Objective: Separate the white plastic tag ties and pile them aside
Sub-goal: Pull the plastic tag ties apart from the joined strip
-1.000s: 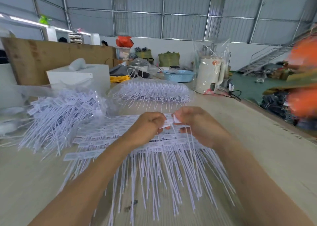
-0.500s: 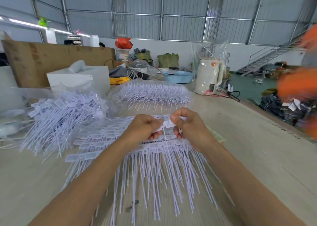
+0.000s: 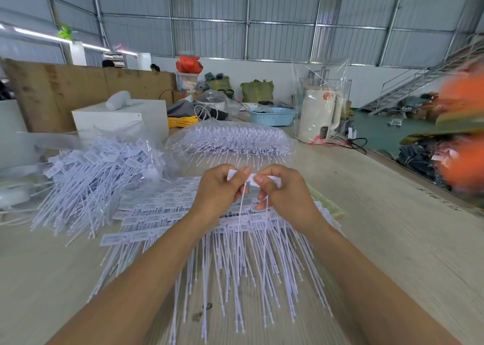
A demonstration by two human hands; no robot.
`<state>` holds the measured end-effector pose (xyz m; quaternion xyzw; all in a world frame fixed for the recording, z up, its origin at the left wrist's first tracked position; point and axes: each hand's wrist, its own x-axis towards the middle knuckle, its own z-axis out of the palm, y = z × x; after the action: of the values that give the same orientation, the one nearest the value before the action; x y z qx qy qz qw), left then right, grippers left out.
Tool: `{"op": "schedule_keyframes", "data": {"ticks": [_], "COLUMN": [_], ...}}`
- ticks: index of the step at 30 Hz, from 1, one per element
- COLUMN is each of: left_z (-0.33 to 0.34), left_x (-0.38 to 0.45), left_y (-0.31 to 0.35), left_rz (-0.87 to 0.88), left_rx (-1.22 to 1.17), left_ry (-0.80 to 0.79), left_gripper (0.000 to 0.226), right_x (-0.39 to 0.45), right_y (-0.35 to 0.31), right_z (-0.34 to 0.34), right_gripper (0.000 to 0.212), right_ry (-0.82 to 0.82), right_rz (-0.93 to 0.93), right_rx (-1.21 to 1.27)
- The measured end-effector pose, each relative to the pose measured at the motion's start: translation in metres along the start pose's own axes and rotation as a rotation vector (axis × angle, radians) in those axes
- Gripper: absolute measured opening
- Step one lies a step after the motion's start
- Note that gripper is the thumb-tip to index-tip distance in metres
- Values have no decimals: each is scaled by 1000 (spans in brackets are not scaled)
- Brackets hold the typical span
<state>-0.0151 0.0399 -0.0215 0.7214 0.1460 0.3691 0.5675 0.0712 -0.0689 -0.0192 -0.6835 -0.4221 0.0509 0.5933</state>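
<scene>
I see my left hand and right hand side by side above the sheet of joined ties, each pinching one end of a white tag strip, thin tails hanging down. Left of the sheet lies the loose pile of ties; behind it, a bagged bundle.

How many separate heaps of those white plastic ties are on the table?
3. A loose pile lies at the left, a bagged bundle at the back centre, and the joined strips lie under the hands. Others may be hidden beyond view.
</scene>
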Motion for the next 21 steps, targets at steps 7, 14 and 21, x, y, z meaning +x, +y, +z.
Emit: {"op": "schedule_keyframes", "data": {"ticks": [7,14,21], "left_z": [-4,-8,-13], "left_x": [1,4,6], "left_y": [14,24,15], "left_rz": [-328,-224,178], "left_rx": [-414,-462,-49], "left_ry": [-96,-43,81], "left_gripper": [11,20,34], "right_x": [-1,12,12], "right_y": [-5,-19,-19], "right_z": [1,-59,-75], "right_gripper": [20,28,10], "right_ry": [200,588,197], "right_rz": [-865,-170,295], "right_rx": [-687,164,982]}}
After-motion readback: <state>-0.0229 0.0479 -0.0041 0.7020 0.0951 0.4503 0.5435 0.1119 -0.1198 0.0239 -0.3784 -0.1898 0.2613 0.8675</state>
